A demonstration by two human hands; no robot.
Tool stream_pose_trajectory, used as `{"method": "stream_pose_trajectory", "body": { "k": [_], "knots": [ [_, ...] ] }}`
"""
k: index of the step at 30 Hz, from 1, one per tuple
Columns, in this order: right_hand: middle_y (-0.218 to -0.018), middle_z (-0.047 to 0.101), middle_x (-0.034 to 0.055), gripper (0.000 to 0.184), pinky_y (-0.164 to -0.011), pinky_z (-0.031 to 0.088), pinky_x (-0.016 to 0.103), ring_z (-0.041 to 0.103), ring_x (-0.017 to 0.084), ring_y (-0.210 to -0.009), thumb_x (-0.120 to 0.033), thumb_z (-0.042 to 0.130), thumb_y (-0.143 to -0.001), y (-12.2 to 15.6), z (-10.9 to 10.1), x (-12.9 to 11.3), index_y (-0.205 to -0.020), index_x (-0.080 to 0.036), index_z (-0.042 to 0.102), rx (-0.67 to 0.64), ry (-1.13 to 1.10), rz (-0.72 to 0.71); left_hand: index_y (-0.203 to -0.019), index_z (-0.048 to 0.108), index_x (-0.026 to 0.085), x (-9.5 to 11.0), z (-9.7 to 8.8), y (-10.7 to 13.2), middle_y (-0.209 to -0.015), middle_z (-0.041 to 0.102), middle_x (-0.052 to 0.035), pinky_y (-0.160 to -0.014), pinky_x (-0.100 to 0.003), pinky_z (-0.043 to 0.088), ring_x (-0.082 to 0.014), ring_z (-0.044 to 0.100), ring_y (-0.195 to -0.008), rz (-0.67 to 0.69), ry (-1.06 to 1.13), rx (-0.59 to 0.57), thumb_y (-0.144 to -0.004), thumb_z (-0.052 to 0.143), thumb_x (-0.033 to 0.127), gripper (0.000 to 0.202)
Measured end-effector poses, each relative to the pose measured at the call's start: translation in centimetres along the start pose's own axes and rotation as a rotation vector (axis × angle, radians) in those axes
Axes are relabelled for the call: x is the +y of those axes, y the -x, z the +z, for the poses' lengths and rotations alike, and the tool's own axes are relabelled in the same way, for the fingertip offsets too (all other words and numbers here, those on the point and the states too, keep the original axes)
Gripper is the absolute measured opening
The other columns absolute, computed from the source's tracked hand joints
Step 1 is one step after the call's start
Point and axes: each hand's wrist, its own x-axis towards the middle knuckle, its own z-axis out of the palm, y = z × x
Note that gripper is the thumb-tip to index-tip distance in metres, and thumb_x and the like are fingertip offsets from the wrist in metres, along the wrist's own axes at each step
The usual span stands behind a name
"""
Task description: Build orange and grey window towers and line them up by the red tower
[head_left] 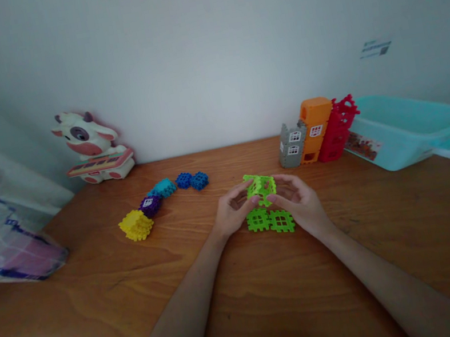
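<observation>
Between my two hands is a partly joined piece of light green interlocking building panels (261, 186), its panels set at angles to each other. My left hand (232, 209) pinches its left side, thumb in front and fingers behind. On the right side, my right hand (300, 199) grips it the same way. Just below, two flat green window panels (269, 220) lie side by side on the wooden table (257, 302). The far sides of the held panels and some fingertips are hidden.
Yellow (136, 225), purple (150, 205), light blue (163, 188) and dark blue blocks (191, 180) sit left. Grey (292, 145), orange (316, 123) and red panel stacks (337, 131) stand right, beside a turquoise bin (401, 131). A cow keyboard toy (95, 150) and plastic bag (12, 246) are left.
</observation>
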Motion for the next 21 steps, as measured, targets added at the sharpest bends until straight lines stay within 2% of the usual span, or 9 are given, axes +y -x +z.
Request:
{"method": "stream_pose_trajectory", "body": {
  "k": [3,7,14,21],
  "knots": [
    [-0.115,0.073,0.0085,0.051,-0.084,0.062,0.042,0.069,0.028,-0.108,-0.037,0.087,-0.066,0.0,-0.1,0.1,-0.109,-0.025,0.064,-0.045,0.038,-0.027,-0.116,0.074,0.023,-0.3,-0.2,0.0,-0.127,0.069,-0.0109,-0.100,-0.041,0.053,-0.0263,0.065,-0.116,0.069,-0.059,-0.023,-0.074,0.082,0.037,0.045],
    [-0.117,0.071,0.0083,0.049,-0.093,0.059,0.043,0.068,0.027,-0.110,-0.037,0.088,-0.065,-0.2,-0.5,0.6,-0.109,-0.025,0.070,-0.071,0.097,-0.144,-0.114,0.075,0.023,-0.5,-0.6,-0.1,-0.123,0.070,-0.0121,-0.098,-0.040,0.053,-0.0260,0.064,-0.116,0.166,-0.152,-0.092,-0.077,0.081,0.036,0.040],
    [-0.113,0.068,0.0068,0.042,-0.092,0.058,0.040,0.066,0.024,-0.108,-0.040,0.086,-0.069,-0.4,-1.2,1.2,-0.108,-0.027,0.075,-0.050,0.228,-0.283,-0.128,0.068,0.026,0.0,-0.6,0.2,-0.124,0.066,-0.0131,-0.101,-0.040,0.050,-0.0249,0.062,-0.116,0.251,-0.279,-0.182,-0.086,0.071,0.038,0.043],
    [-0.111,0.067,0.0071,0.043,-0.092,0.058,0.039,0.066,0.024,-0.107,-0.045,0.084,-0.071,-0.4,-1.3,1.4,-0.109,-0.027,0.075,-0.047,0.269,-0.298,-0.132,0.064,0.029,0.4,-0.8,0.3,-0.124,0.065,-0.0118,-0.101,-0.040,0.048,-0.0245,0.061,-0.116,0.342,-0.457,-0.224,-0.091,0.064,0.036,0.042]
  ]
}}
